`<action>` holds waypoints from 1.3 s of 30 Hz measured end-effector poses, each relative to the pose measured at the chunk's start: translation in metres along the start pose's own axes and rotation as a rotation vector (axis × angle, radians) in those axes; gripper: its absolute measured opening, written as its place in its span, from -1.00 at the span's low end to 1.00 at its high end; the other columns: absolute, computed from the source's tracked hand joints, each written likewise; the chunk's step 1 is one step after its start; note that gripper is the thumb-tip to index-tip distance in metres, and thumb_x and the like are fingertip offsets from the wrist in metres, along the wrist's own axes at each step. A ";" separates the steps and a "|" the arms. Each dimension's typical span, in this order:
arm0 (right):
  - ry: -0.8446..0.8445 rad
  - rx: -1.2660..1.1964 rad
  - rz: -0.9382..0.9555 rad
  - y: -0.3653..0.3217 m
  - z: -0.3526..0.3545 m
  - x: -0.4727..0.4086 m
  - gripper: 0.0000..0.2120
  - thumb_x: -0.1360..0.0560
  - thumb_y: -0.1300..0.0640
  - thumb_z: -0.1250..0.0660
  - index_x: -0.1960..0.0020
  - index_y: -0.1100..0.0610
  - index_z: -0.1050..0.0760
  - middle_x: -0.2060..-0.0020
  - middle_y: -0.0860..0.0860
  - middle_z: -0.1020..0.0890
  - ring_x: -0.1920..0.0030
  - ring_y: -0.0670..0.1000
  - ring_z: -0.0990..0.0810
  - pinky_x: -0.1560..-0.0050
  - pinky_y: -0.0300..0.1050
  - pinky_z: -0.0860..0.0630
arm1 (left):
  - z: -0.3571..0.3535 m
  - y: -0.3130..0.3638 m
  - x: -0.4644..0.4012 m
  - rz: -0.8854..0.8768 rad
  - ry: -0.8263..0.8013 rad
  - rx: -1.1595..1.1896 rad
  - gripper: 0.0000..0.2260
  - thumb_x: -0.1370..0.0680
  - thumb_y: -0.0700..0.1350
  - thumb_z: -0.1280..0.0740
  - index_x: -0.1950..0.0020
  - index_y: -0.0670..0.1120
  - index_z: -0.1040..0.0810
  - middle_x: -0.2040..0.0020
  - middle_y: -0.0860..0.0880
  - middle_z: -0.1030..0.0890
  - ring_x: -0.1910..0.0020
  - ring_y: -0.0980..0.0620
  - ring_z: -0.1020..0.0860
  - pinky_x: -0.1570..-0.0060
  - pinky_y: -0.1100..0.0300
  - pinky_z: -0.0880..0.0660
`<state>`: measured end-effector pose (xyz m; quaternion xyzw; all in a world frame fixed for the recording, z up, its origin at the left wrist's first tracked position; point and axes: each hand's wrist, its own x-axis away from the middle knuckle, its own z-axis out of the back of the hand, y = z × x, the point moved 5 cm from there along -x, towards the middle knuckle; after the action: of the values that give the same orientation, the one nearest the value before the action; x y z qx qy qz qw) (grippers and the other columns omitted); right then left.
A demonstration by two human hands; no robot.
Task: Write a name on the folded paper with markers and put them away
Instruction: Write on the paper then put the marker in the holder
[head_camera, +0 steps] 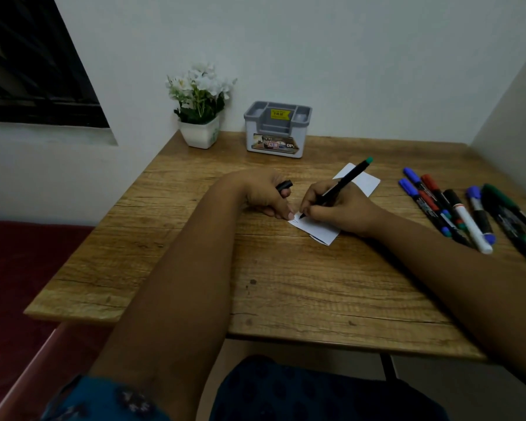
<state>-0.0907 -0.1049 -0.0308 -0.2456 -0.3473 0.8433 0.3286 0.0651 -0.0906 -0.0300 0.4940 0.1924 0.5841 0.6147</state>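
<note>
A folded white paper [363, 182] lies slantwise in the middle of the wooden table [286, 284]. My right hand [337, 208] grips a black marker with a green end [343, 182], its tip touching the paper's near left corner, where a short mark shows. My left hand [264, 194] holds the marker's black cap [284, 185] in curled fingers while a fingertip presses the paper's near edge. Several more markers [456, 208], capped in blue, red, black and green, lie side by side on the table to the right.
A grey and white desk organiser [275, 132] with open compartments stands at the table's back edge. A white pot of white flowers [199, 117] sits to its left. Walls close in behind and at the right. A red surface lies left of the table.
</note>
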 end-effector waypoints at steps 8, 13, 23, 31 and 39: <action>-0.009 0.043 0.007 0.001 -0.001 -0.002 -0.93 -0.41 0.22 -0.45 0.16 0.07 -0.67 0.17 -0.03 -0.70 0.05 -0.03 -0.65 -0.04 0.09 -0.59 | 0.000 -0.001 -0.001 0.003 0.000 -0.006 -0.62 -0.40 -0.36 -0.47 0.28 -0.03 -0.31 0.13 -0.12 -0.66 0.12 0.01 -0.63 0.30 0.33 -0.54; 0.001 0.057 0.016 0.001 -0.001 -0.002 -0.93 -0.43 0.24 -0.44 0.15 0.09 -0.67 0.18 -0.03 -0.70 0.08 -0.05 -0.64 -0.02 0.01 -0.59 | 0.001 -0.002 -0.001 0.011 0.002 0.020 -0.62 -0.39 -0.37 -0.47 0.27 -0.04 -0.32 0.14 -0.11 -0.67 0.06 -0.02 -0.64 0.19 0.26 -0.54; 0.022 0.051 -0.007 0.003 0.000 -0.002 -0.93 -0.43 0.25 -0.43 0.16 0.11 -0.66 0.17 -0.02 -0.70 0.08 -0.06 -0.64 0.02 -0.11 -0.58 | 0.000 -0.004 -0.002 0.035 0.009 0.022 -0.62 -0.40 -0.37 -0.48 0.29 -0.04 -0.31 0.01 -0.20 -0.66 -0.13 -0.12 -0.62 0.19 0.28 -0.54; 0.056 0.022 -0.037 0.004 0.006 -0.003 -0.91 -0.44 0.26 -0.42 0.15 0.10 -0.67 0.19 -0.06 -0.69 0.08 -0.13 -0.62 0.07 -0.27 -0.53 | 0.000 -0.002 -0.003 0.029 0.013 0.028 -0.63 -0.40 -0.38 -0.47 0.28 -0.04 -0.32 0.09 -0.17 -0.66 0.12 0.00 -0.64 0.31 0.33 -0.55; 0.034 0.087 -0.002 0.003 0.004 -0.002 -0.93 -0.44 0.20 -0.45 0.16 0.05 -0.66 0.17 -0.07 -0.70 0.08 -0.11 -0.63 0.03 -0.15 -0.58 | 0.001 -0.001 -0.007 -0.012 0.084 0.003 -0.61 -0.38 -0.36 -0.49 0.22 -0.04 -0.30 0.06 -0.22 -0.63 0.29 0.05 -0.61 0.38 0.33 -0.51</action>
<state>-0.0930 -0.1094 -0.0302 -0.2450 -0.3048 0.8531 0.3455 0.0650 -0.0972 -0.0330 0.4687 0.2218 0.6002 0.6089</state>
